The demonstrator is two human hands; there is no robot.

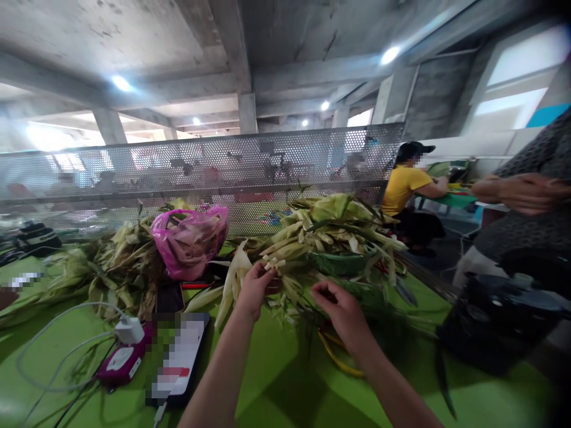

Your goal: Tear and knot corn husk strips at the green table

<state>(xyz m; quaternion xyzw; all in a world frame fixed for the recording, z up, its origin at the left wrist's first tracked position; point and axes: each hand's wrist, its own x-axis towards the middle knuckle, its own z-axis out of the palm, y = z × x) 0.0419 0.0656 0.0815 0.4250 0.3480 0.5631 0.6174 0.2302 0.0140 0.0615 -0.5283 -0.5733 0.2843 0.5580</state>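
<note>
My left hand point(255, 290) is closed around a small bundle of corn husk point(273, 263), its pale folded ends sticking up past the thumb. Loose husk strips trail below it. To the right, my right hand point(335, 300) is apart from the left, fingers curled together in a pinch; whether a thin strand lies in them is too blurred to see. Behind both hands, a green basket point(343, 263) is heaped with dry corn husks point(330, 217). A yellow loop point(336, 355) lies on the green table point(285, 392) under my right hand.
A pink plastic bag point(191, 241) stands before a perforated metal partition point(267, 160), beside a husk pile point(125, 267). At left lie a phone point(182, 356) and a purple power strip point(122, 359) with cables. A person in yellow point(404, 187) sits beyond; another stands at right near a black bag point(504, 315).
</note>
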